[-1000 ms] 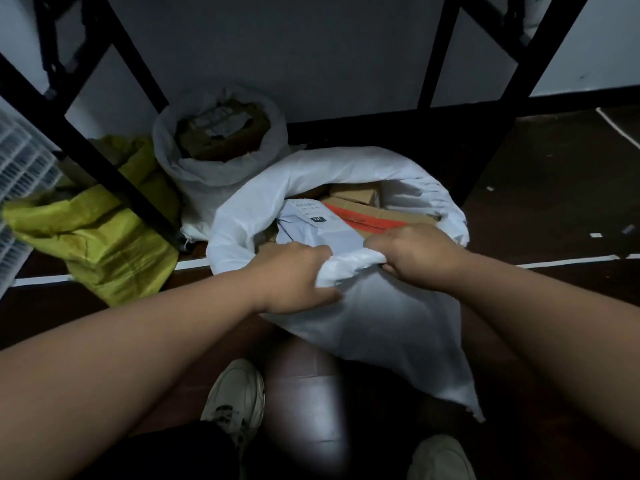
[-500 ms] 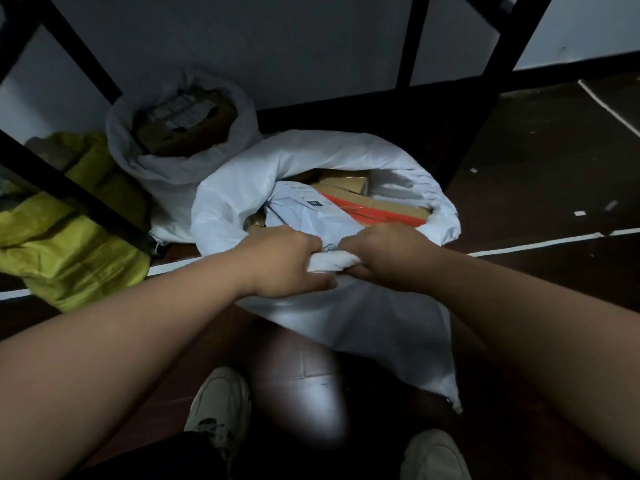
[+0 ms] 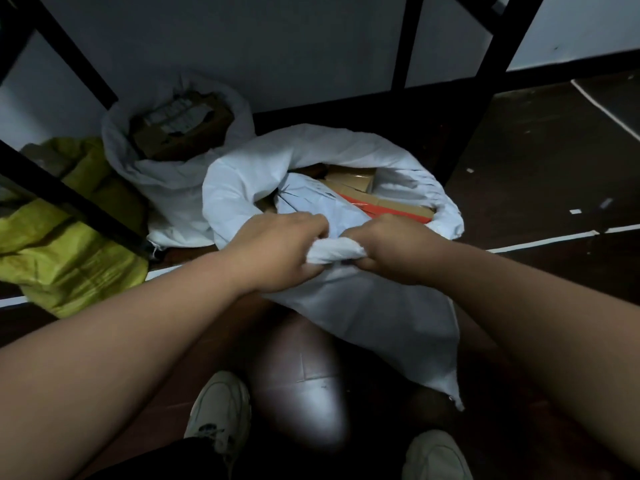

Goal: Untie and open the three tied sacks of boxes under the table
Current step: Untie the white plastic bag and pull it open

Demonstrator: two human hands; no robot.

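Note:
A big white sack stands on the floor in front of me, its mouth wide open. Inside lie cardboard boxes, one with red tape, and a white parcel. My left hand and my right hand both grip the bunched near rim of this sack, close together. Behind it to the left a second white sack stands open with a brown box showing. A yellow-green sack lies at the far left, partly hidden by a table brace.
Black table legs and braces cross the left and rise at the back and right. A grey wall closes the back. White tape lines run along the dark floor. My two white shoes are at the bottom.
My hands have drawn closer together on the near rim, bunching it tighter. The view has shifted slightly, so the sacks sit a little further right in the frame.

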